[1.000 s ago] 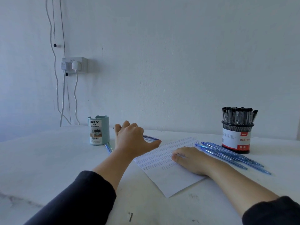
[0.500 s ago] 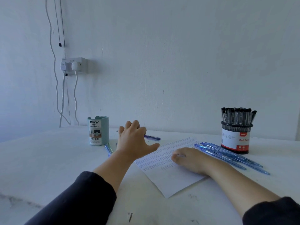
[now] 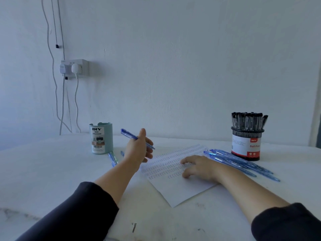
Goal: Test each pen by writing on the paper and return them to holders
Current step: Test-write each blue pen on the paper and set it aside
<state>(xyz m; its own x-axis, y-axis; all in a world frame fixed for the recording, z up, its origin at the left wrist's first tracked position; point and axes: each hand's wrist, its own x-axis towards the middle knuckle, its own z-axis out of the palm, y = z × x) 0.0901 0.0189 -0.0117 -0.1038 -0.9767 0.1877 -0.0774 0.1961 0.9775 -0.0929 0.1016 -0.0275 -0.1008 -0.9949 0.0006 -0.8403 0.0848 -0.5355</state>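
Observation:
My left hand (image 3: 138, 149) holds a blue pen (image 3: 128, 134) lifted off the table, tilted with one end up toward the teal holder (image 3: 101, 138). My right hand (image 3: 198, 166) rests flat on the paper (image 3: 173, 188), which is covered with rows of small written marks. A bunch of blue pens (image 3: 241, 164) lies on the table right of the paper. A black mesh holder (image 3: 246, 142) full of black pens stands at the back right. Two more blue pens (image 3: 112, 158) lie by the teal holder's base.
The white table (image 3: 43, 171) meets a white wall. A socket with plugged-in cables (image 3: 74, 68) hangs on the wall at the left, its cords dropping behind the table.
My left hand picked the blue pen off the table and raised it, turning the pen up toward the teal holder. My right hand stayed on the paper.

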